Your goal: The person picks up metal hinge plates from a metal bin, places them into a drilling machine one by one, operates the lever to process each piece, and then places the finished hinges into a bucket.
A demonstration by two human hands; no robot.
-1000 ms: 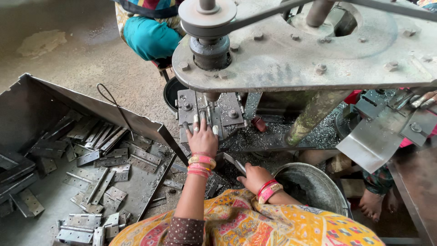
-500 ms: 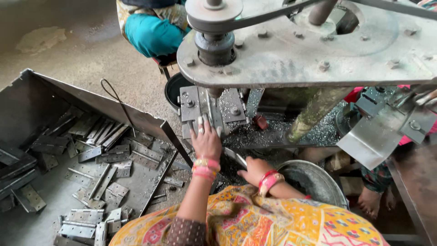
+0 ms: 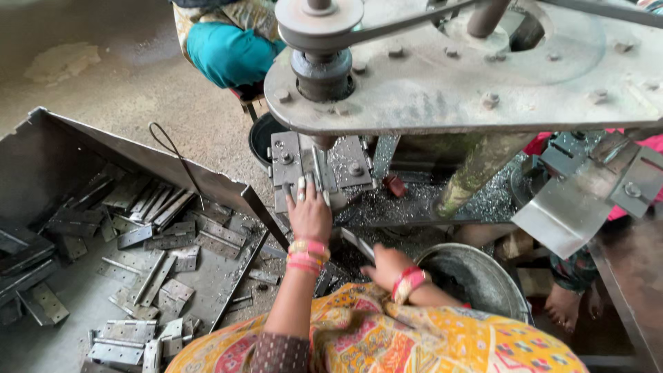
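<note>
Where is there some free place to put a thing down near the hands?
Bare floor lies beyond the tray's far wall. The tray is crowded with hinges. Metal chips litter the area around the left hand; the right hand is beside the bucket.

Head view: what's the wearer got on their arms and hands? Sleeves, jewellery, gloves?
No gloves. The left hand has pale wraps on two fingertips and a stack of pink, red and gold bangles at the wrist. The right hand wears similar red and gold bangles. Short dark patterned sleeve under yellow-orange printed cloth.
</note>
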